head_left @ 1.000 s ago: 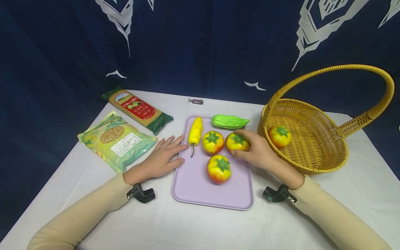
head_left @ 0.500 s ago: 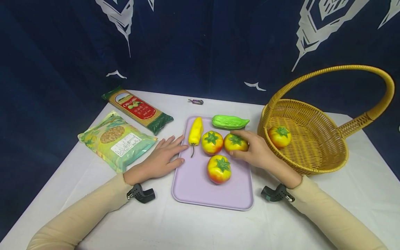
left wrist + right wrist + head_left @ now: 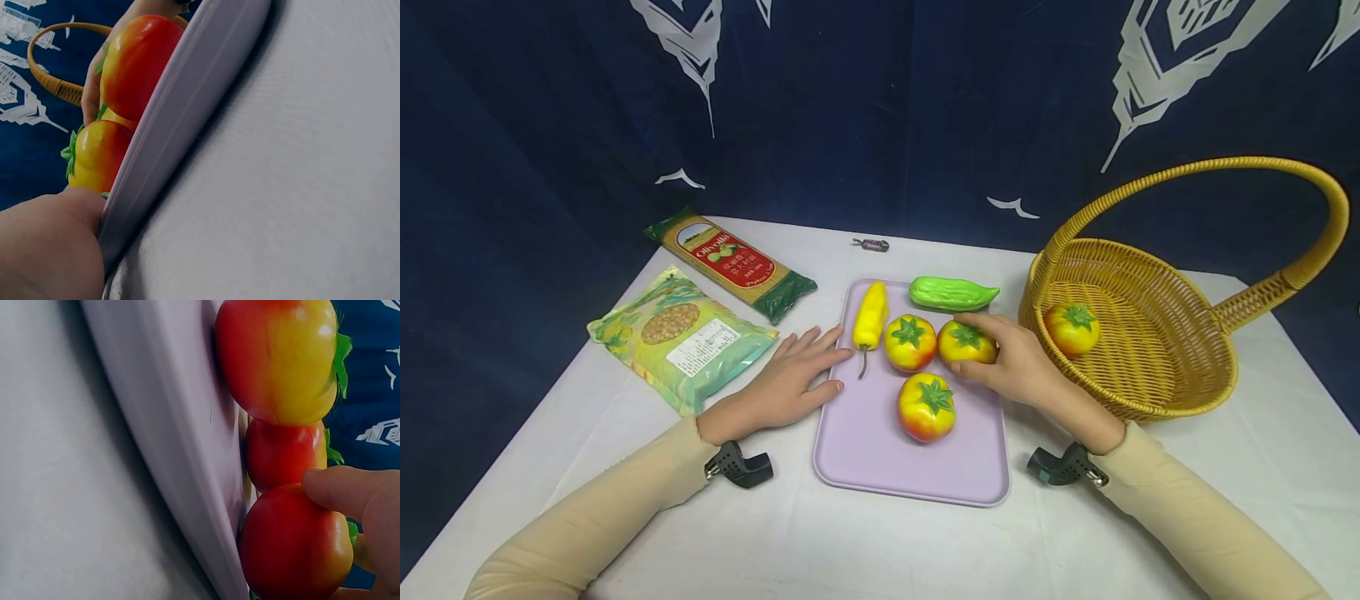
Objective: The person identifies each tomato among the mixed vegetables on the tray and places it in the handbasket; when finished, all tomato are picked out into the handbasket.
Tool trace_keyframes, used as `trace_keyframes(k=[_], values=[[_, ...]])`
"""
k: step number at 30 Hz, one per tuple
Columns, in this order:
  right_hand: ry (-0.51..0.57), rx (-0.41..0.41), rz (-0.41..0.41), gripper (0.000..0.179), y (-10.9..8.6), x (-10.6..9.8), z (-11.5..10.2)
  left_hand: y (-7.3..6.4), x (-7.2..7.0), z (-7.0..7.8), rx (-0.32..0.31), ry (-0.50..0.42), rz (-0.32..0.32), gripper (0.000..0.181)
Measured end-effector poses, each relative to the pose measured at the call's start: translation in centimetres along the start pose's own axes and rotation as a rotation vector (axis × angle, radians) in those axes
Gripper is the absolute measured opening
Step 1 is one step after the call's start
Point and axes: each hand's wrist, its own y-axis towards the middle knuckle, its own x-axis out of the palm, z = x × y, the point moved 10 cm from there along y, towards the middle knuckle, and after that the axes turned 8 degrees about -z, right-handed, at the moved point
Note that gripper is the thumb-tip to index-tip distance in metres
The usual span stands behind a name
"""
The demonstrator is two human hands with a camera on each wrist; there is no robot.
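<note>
My right hand (image 3: 1018, 358) grips a yellow-red tomato (image 3: 964, 343) with a green calyx, thumb on the near side and fingers on the far side. That tomato sits on the lilac tray (image 3: 910, 475), right beside a second tomato (image 3: 910, 342). Nearer to me on the tray lies a third tomato (image 3: 927, 407). In the right wrist view, the thumb (image 3: 337, 487) presses the side of the held tomato (image 3: 294, 550). My left hand (image 3: 790, 379) lies flat with spread fingers, its tips at the tray's left rim, near a yellow pepper (image 3: 870, 317).
A green pepper (image 3: 953, 293) lies along the tray's far edge. To the right stands a wicker basket (image 3: 1150, 350) with a tall handle and one tomato (image 3: 1072, 328) inside. On the left are a pasta packet (image 3: 730, 258) and a bag of grains (image 3: 677, 337). A small wrapped candy (image 3: 872, 245) lies behind.
My right hand has shifted slightly left with its tomato, which nudged the neighbouring tomato a little to the left. My left hand stays in place.
</note>
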Motion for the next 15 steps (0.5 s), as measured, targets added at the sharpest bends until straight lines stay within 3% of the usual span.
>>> trace_keyframes(k=[15], values=[[0.008, 0.029, -0.009, 0.069, -0.17, -0.20, 0.33, 0.01, 0.03, 0.01, -0.004, 0.004, -0.005, 0.053]])
